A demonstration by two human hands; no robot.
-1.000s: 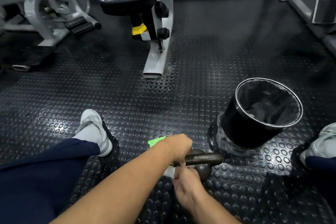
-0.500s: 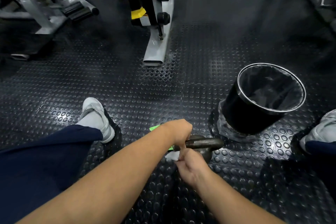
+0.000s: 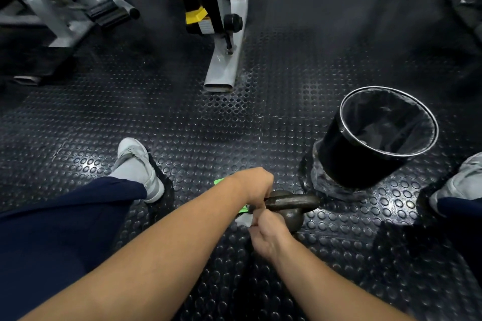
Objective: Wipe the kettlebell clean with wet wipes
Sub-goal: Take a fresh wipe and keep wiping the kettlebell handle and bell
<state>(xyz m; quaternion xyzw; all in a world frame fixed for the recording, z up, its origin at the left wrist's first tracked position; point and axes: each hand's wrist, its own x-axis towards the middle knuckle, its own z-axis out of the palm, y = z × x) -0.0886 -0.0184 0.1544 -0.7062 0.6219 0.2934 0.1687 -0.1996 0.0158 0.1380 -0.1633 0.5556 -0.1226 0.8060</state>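
While the left hand (image 3: 257,185) clamps round the left end of the dark iron kettlebell (image 3: 293,203) handle, the right hand (image 3: 268,234) pinches a white wet wipe (image 3: 243,220) against its near left side. The kettlebell stands on the black studded rubber floor (image 3: 182,117). A green packet (image 3: 219,181) lies partly hidden behind the left wrist, and a black round bin (image 3: 360,159) stands just to the far right.
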